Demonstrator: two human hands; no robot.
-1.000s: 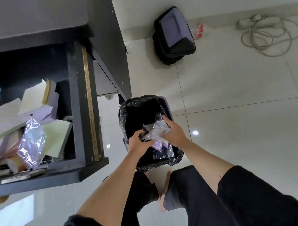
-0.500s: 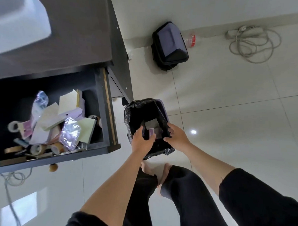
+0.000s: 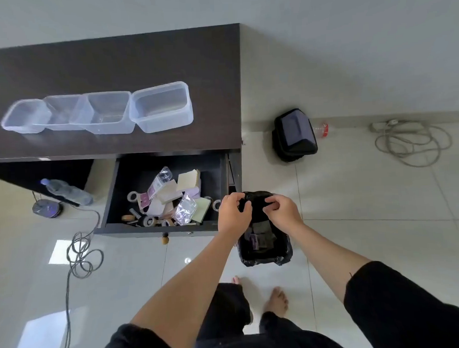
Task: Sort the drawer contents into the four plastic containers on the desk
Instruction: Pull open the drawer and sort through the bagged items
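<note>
Both of the person's hands are up over the small black-lined waste bin [image 3: 264, 248] that stands on the pale tiled floor just off the right front corner of the dark wooden desk [image 3: 113, 68]. The left hand [image 3: 233, 215] has its fingers curled, and the right hand [image 3: 282, 213] has thumb and fingers drawn together. Each is at the dark plastic liner's far rim, though I cannot tell whether either one truly pinches it. Inside the bin lie a few dark and purple-tinted scraps [image 3: 260, 238].

The open black drawer [image 3: 157, 228] juts from the desk's front edge, near its right end. Its contents [image 3: 169, 200] are heaped toward the front right: pale yellow and lilac sticky-note pads, crinkled clear packets, rolls of tape and small odds and ends, all jumbled and overlapping.

On the desk top, four clear rectangular plastic containers [image 3: 99, 111] sit in a row that runs parallel to the front edge, their rims touching or overlapping. The rightmost one [image 3: 165, 121] is cloudier than the others and stands nearest the right edge.

Under the desk on the left lies a clear plastic water bottle [image 3: 66, 191], beside a dark round object with a grey cable [image 3: 79, 254] looping across the floor. Against the far wall rest a black moulded case [image 3: 295, 134] and a coiled white extension cord [image 3: 411, 142]. The person's bare feet [image 3: 276, 300] show below.
</note>
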